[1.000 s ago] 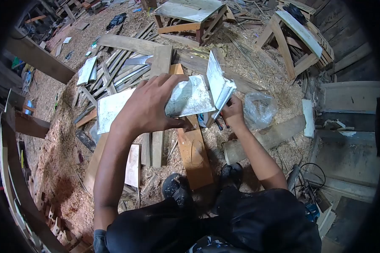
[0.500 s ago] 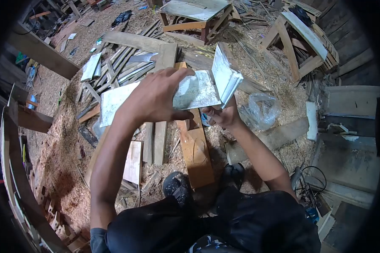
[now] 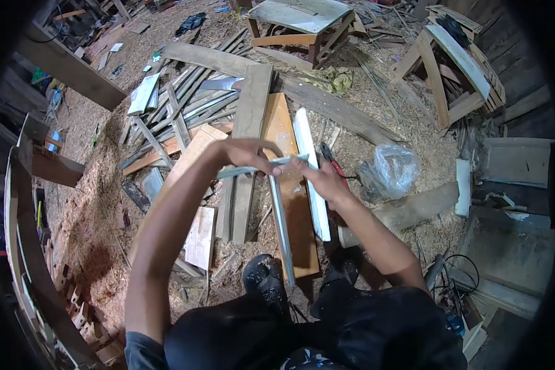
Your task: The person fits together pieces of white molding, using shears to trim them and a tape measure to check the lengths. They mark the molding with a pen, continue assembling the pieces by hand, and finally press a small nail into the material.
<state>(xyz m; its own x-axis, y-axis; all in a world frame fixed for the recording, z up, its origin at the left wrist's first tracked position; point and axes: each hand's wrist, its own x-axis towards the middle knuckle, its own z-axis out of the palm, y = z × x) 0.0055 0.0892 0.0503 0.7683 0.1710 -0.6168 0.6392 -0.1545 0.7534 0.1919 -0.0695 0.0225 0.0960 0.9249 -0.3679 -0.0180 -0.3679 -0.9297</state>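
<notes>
My left hand (image 3: 248,153) is closed on a narrow white-painted board (image 3: 235,171), turned so that its edge faces up. My right hand (image 3: 322,180) has its thumb and fingers closed at the right end of that same board, where it meets a long white-painted strip (image 3: 318,213). Another long thin board (image 3: 281,228), seen edge-on, runs from the fingertips down toward my feet. Below the hands lies an orange-brown plank (image 3: 299,246). Red-handled pliers (image 3: 334,164) show just behind my right hand, partly hidden by it.
Loose grey planks (image 3: 253,102) and a pile of thin strips (image 3: 172,123) lie ahead on the shaving-covered floor. A clear plastic bag (image 3: 396,168) is at the right. A low wooden table (image 3: 299,15) stands at the back, with cables (image 3: 459,271) at lower right.
The white board has turned from face-up to edge-on and sits lower. My left hand has come closer to my right. The view has shifted slightly, and the pliers now show.
</notes>
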